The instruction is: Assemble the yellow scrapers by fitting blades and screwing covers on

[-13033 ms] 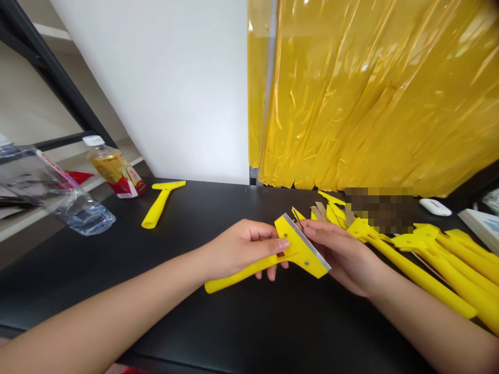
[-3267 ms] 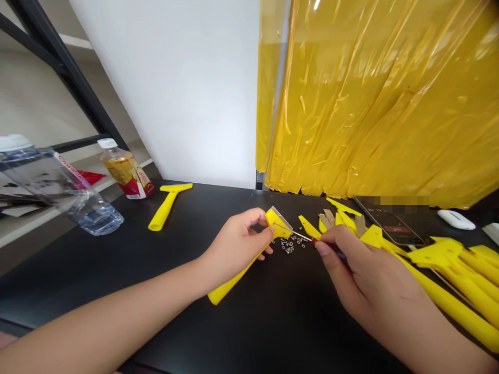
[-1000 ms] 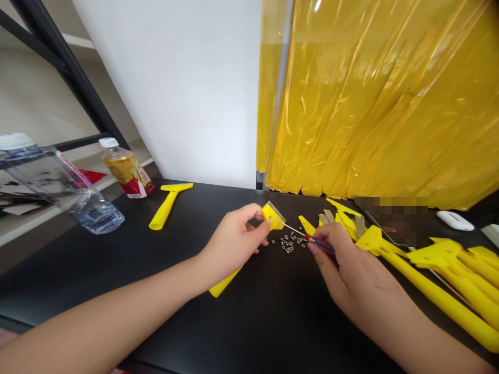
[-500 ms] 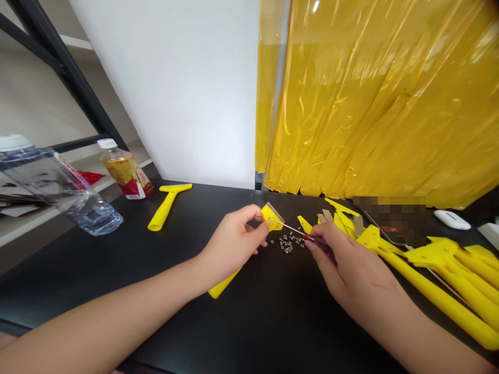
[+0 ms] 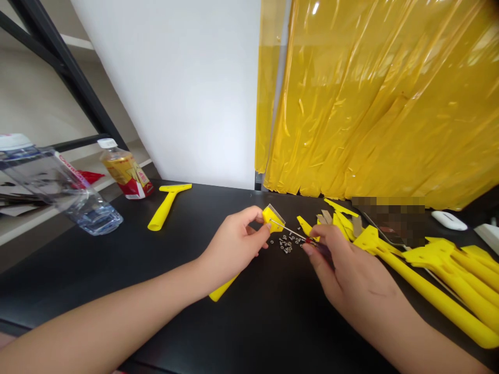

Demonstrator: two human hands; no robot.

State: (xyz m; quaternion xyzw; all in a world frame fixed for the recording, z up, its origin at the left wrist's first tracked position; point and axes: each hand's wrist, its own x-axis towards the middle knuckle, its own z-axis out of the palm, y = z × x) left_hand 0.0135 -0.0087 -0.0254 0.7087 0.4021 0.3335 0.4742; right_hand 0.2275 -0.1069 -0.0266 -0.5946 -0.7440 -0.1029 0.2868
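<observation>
Yellow scraper [image 5: 268,218], steel edge [image 5: 276,211] outward

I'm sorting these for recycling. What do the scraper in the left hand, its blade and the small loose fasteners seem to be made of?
The scraper in the left hand looks like moulded plastic: opaque bright yellow with a smooth, slight gloss. Its blade looks like thin steel, with a pale grey metallic sheen. The small fasteners also look metallic, but they are too small to tell which metal.

Yellow scraper [image 5: 270,218] tilted, screwdriver [image 5: 290,232] tip touching head.
</observation>
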